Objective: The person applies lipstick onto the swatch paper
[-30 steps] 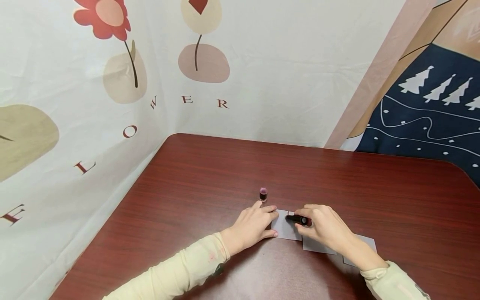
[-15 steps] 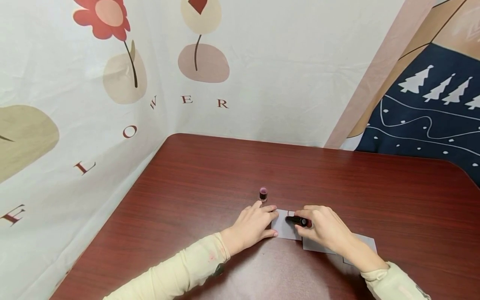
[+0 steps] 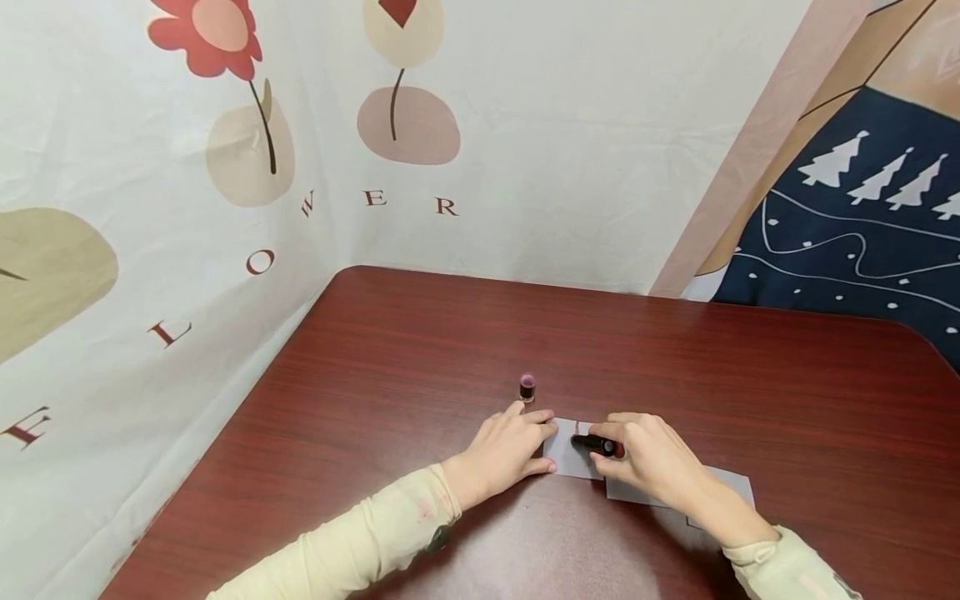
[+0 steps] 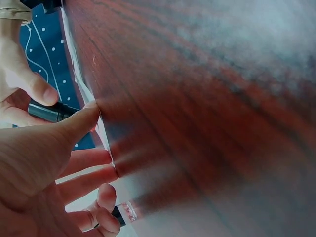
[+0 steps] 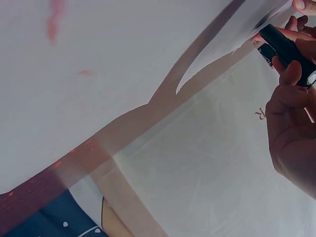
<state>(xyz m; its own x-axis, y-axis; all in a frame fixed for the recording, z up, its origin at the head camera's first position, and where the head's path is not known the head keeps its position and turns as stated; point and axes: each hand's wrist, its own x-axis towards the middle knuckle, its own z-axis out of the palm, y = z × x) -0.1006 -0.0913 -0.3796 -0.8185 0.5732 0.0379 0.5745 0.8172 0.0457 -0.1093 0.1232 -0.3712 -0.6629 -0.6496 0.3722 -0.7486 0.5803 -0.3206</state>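
My right hand (image 3: pixel 648 450) pinches a black lipstick (image 3: pixel 595 442) between thumb and fingers, tilted over a small white paper card (image 3: pixel 562 462). A short reddish streak (image 3: pixel 577 426) runs from the card's far edge to the lipstick's tip. My left hand (image 3: pixel 498 454) rests at the card's left side, thumb at the near edge and extended fingers at the far edge. Just beyond its fingertips stands a small black cap (image 3: pixel 527 390) with a pinkish top. In the left wrist view the lipstick (image 4: pixel 45 111) shows behind my left thumb.
A second white card (image 3: pixel 633 493) lies to the right, partly under my right forearm, with the edge of another below it. In the right wrist view a near card (image 5: pixel 98 59) carries a red smear. The reddish-brown table (image 3: pixel 420 333) meets a printed cloth backdrop (image 3: pixel 570 167).
My right hand has drawn the lipstick slightly toward me, and the reddish streak on the card has grown longer. The left hand and the cap have stayed put.
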